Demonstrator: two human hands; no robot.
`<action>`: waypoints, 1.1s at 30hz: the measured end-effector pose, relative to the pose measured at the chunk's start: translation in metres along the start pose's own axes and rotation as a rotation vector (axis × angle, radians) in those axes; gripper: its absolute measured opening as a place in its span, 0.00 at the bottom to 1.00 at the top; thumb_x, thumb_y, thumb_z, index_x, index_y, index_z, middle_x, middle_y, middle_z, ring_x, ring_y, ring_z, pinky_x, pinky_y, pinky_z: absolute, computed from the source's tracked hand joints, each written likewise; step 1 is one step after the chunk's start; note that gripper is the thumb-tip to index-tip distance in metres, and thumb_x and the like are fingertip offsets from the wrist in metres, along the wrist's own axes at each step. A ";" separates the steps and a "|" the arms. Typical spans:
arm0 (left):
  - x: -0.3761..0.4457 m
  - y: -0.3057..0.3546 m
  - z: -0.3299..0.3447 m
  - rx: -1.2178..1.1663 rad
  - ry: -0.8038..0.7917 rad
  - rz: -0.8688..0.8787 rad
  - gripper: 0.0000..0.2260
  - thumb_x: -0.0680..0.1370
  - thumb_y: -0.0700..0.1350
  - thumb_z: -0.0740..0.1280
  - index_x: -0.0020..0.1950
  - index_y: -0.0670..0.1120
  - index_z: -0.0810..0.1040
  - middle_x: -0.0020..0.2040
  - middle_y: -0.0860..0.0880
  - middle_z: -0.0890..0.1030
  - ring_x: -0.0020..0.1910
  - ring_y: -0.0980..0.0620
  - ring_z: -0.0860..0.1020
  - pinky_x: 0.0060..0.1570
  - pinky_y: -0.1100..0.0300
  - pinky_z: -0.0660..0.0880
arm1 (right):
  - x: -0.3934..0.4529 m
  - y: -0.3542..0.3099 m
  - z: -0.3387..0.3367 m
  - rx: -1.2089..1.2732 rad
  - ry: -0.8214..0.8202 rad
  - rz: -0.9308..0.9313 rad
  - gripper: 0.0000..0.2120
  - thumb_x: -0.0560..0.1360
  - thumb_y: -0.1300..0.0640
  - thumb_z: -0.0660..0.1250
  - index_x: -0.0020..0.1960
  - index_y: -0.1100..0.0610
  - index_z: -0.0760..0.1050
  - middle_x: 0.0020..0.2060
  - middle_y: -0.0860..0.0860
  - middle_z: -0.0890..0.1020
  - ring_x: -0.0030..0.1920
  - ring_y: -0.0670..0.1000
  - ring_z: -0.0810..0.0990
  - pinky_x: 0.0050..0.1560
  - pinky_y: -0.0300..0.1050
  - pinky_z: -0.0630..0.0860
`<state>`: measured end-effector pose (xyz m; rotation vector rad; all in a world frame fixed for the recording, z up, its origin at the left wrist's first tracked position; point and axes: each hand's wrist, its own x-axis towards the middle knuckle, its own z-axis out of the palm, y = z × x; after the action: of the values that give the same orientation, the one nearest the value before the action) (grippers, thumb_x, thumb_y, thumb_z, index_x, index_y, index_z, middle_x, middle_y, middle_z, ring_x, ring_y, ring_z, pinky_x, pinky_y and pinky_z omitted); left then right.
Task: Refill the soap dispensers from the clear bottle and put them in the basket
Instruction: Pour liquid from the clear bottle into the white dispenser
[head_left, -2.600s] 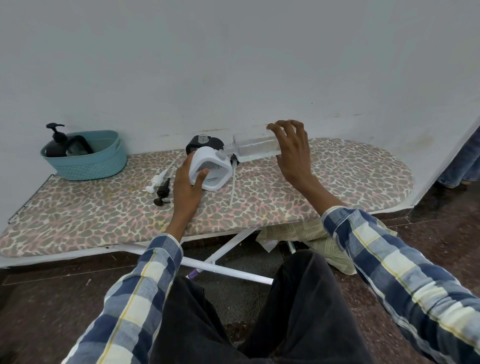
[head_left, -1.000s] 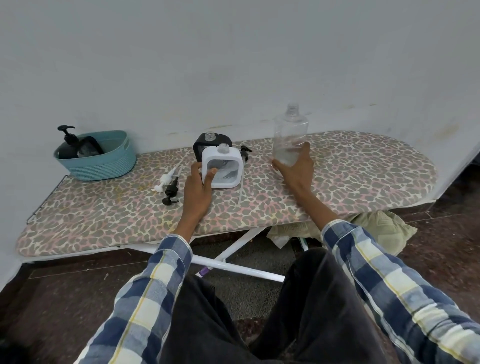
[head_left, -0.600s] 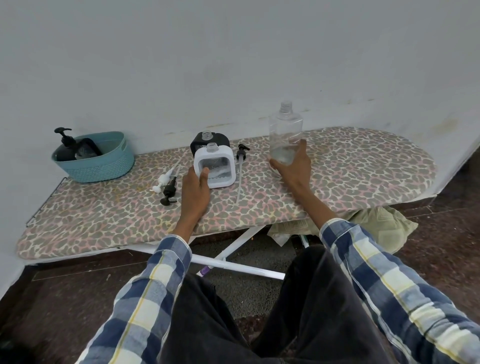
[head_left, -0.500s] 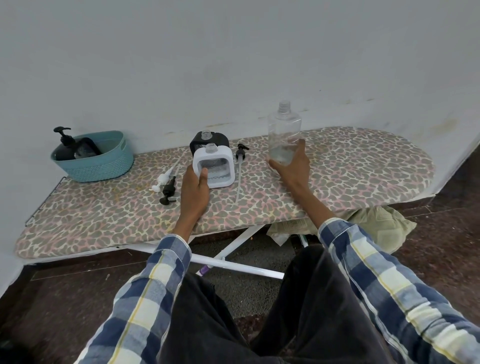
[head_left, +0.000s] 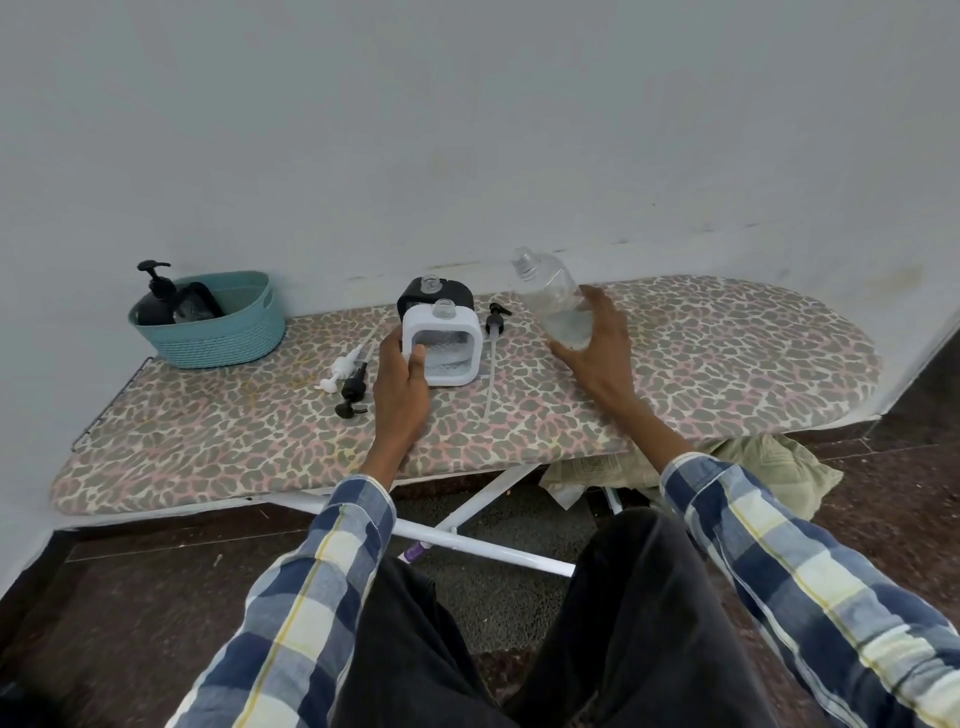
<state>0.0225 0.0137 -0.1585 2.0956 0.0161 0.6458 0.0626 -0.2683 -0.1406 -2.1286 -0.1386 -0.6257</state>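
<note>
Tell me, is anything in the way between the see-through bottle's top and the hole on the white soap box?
Nothing visible is. The clear bottle, in the right hand, leans toward the white dispenser, which the left hand grips. A black pump lies on the board between them, below that path.

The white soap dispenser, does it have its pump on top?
No, the white soap dispenser has a bare open neck, and the loose pumps lie on the ironing board beside it.

The black dispenser sits half hidden behind the white dispenser (the clear bottle is motion-blurred).
</note>
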 end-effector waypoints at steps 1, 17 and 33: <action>0.000 0.001 0.000 -0.006 0.005 0.000 0.24 0.89 0.61 0.55 0.80 0.50 0.67 0.73 0.49 0.74 0.68 0.50 0.76 0.63 0.52 0.72 | 0.002 0.001 -0.002 -0.045 -0.004 -0.042 0.37 0.72 0.52 0.82 0.76 0.52 0.68 0.67 0.53 0.78 0.64 0.50 0.72 0.71 0.54 0.68; -0.003 0.007 -0.002 0.004 -0.013 0.028 0.22 0.90 0.53 0.56 0.84 0.51 0.63 0.74 0.48 0.70 0.67 0.60 0.68 0.62 0.56 0.66 | 0.016 -0.011 -0.023 -0.415 -0.098 -0.289 0.40 0.67 0.58 0.83 0.76 0.49 0.71 0.64 0.51 0.77 0.64 0.57 0.71 0.46 0.55 0.82; -0.001 0.001 -0.001 0.030 -0.015 0.030 0.23 0.90 0.57 0.56 0.85 0.55 0.63 0.71 0.49 0.69 0.65 0.58 0.70 0.61 0.54 0.69 | 0.019 -0.021 -0.033 -0.474 -0.081 -0.339 0.42 0.66 0.59 0.85 0.76 0.48 0.71 0.64 0.52 0.77 0.65 0.57 0.72 0.49 0.53 0.80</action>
<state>0.0207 0.0133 -0.1574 2.1332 -0.0142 0.6513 0.0599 -0.2840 -0.0996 -2.6173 -0.4397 -0.8315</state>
